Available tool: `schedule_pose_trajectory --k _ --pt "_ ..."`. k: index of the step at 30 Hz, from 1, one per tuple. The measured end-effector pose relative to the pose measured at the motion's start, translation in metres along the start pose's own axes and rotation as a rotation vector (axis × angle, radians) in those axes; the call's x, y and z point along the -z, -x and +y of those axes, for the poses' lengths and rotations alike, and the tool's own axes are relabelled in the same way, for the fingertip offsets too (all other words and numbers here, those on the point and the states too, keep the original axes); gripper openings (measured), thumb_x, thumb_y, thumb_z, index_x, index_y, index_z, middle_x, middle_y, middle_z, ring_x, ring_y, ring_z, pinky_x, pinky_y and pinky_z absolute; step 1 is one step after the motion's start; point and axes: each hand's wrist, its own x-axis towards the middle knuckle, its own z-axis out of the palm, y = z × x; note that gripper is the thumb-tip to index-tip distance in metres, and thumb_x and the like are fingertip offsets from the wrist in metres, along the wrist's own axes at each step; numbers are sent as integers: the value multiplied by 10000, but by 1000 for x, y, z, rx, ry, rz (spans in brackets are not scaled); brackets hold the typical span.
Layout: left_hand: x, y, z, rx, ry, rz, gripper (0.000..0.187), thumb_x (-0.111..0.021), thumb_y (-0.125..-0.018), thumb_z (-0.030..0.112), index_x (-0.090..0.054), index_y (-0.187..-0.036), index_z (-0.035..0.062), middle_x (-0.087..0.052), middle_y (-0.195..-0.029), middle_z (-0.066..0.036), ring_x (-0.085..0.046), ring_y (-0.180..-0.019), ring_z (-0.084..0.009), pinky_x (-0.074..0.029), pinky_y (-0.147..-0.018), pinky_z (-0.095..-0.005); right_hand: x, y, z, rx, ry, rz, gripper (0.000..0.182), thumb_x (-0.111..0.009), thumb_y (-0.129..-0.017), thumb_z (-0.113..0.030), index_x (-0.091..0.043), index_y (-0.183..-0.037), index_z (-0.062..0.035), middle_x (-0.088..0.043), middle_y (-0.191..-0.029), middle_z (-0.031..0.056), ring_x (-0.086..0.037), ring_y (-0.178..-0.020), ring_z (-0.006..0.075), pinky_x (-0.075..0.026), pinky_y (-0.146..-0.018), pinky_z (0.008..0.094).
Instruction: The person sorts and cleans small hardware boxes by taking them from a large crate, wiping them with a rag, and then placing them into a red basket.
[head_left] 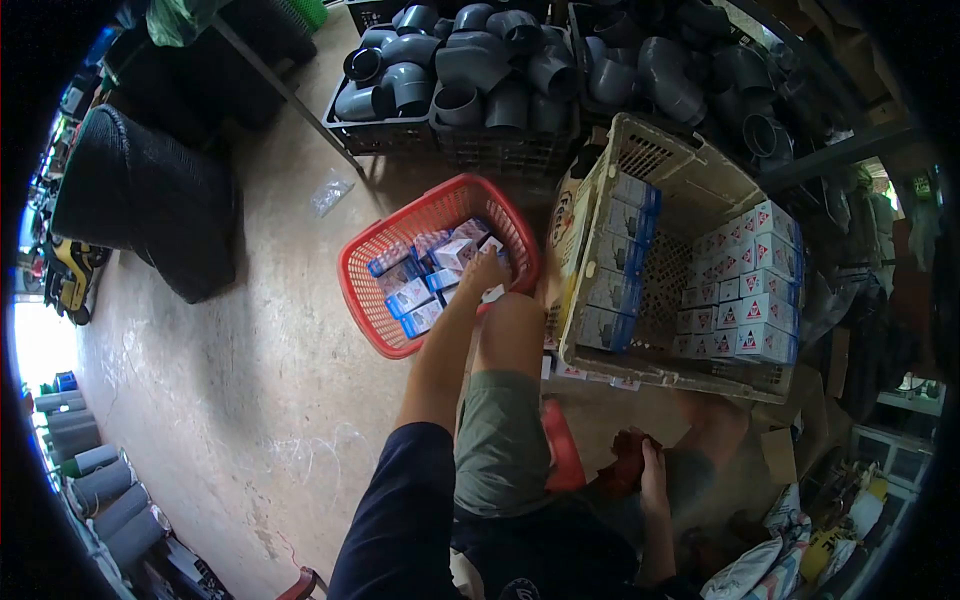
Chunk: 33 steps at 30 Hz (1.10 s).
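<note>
A: How are the small white-and-blue cardboard boxes [408, 297] distributed?

B: In two arrangements. Those in the red plastic lattice basket [372, 310] lie loose, at mixed angles, some overlapping. Those in the large cream plastic crate [712, 185] form ordered groups: a stacked block along its right side and a column along its left, with mesh visible between.

A: What does this show of progress?

B: Judged from the layout, the crate's contents are in order; the basket's are unsorted. An exact count cannot be made. Further white boxes [572, 370] show at the crate's near edge, partly hidden.

A: Describe the boxes.

B: Compact, rectangular, apparently intact; white faces with blue sides or edges. Red triangular marks appear on the faces in the right-hand block. Lettering is too small to read.

A: And the hands?

B: The left hand [486, 270] reaches into the basket's right part, its fingers bent down among the boxes; whether they grip one cannot be told. The right hand [653, 475], low and near the body, lies against a dark-red item [627, 460] of unclear kind; its fingers are too indistinct to tell whether they hold it.
</note>
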Motion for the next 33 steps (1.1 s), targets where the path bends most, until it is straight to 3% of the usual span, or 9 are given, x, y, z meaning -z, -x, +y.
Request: schedule_pose_trajectory --k 5,6,9,14,20,23,26,29,33 --pt "-19 -33 -17 185 500 -91 568 -713 -776 345 -669 -1213 -15 -719 -1082 -257 -690 -1100 -367 -540 -955 -496 4 -10 9 112 48 -77 454 -520 -1055 -332 -600 -1320 29 -649 -1265 131 -614 -1166 227 -464 -1021 347" --pt "-24 -24 -14 231 570 39 481 -710 -814 361 -711 -1143 10 -721 -1063 -258 -698 -1040 -400 -541 -931 -509 5 -9 6 120 78 -106 463 -525 -1057 -344 -583 -1338 20 -625 -1293 126 -593 -1191 228 -462 -1019 354" --pt "-47 -21 -34 -94 248 308 423 -682 -874 388 -725 -1122 48 -716 -1056 -264 -700 -972 -426 -546 -896 -511 0 -4 0 91 53 -170 458 -521 -1065 -349 -582 -1342 10 -621 -1300 115 -588 -1192 224 -465 -1008 355" --pt "-53 -32 -46 -136 439 286 345 -565 -993 330 -699 -1109 34 -710 -986 -266 -679 -959 -458 -528 -831 -520 -20 8 -21 29 -2 -169 419 -475 -1076 -301 -624 -1297 22 -672 -1249 133 -643 -1144 239 -469 -1031 346" --pt "-51 -26 -38 -142 463 333 333 -559 -998 318 -707 -1075 30 -708 -989 -267 -682 -954 -448 -527 -813 -512 -15 -1 -7 72 83 -126 416 -466 -1085 -303 -615 -1309 14 -662 -1271 127 -632 -1165 229 -458 -1040 333" --pt "-31 -16 -31 -50 325 401 324 -551 -995 284 -703 -1114 23 -711 -998 -257 -691 -954 -428 -526 -829 -501 -11 -6 -1 92 64 -179 409 -469 -1086 -297 -611 -1313 12 -661 -1272 125 -630 -1168 226 -458 -1037 330" --pt "-65 -49 -81 16 724 513 344 -562 -985 289 -695 -1153 20 -712 -973 -258 -680 -976 -436 -518 -862 -502 -12 -5 0 63 26 -198 408 -473 -1084 -292 -605 -1316 16 -667 -1256 123 -632 -1159 222 -462 -1027 328" --pt "-28 -9 -31 -22 737 510 417 -649 -931 282 -633 -1261 27 -681 -1086 -272 -655 -1018 -464 -514 -884 -505 -8 -10 8 69 -16 -238 412 -476 -1082 -292 -603 -1313 25 -677 -1221 123 -639 -1134 216 -468 -1015 323" --pt "-27 7 -14 -288 221 426 635 -761 -825 252 -522 -1383 65 -573 -1286 -287 -625 -1072 -492 -518 -917 -518 -19 -1 -13 85 116 -193 409 -482 -1080 -293 -620 -1285 34 -688 -1176 122 -655 -1080 198 -479 -988 310"
